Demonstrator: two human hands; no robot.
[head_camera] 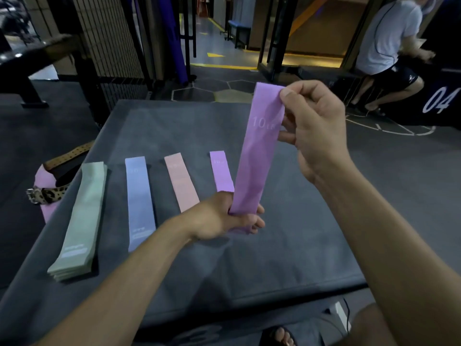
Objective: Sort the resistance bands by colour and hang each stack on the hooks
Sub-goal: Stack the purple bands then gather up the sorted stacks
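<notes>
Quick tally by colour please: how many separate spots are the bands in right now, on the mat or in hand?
Green: 1 stack, several bands, exact number unclear
Blue: 1 on the mat
Pink: 1 on the mat
Purple: 2, one on the mat, one held band gripped by the left hand and right hand
Total: 5 spots

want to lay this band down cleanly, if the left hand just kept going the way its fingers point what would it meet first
Probably nothing soon. The left hand, gripping the held purple band, points rightward over bare grey mat. The right forearm crosses farther along, but depth is unclear.
</notes>
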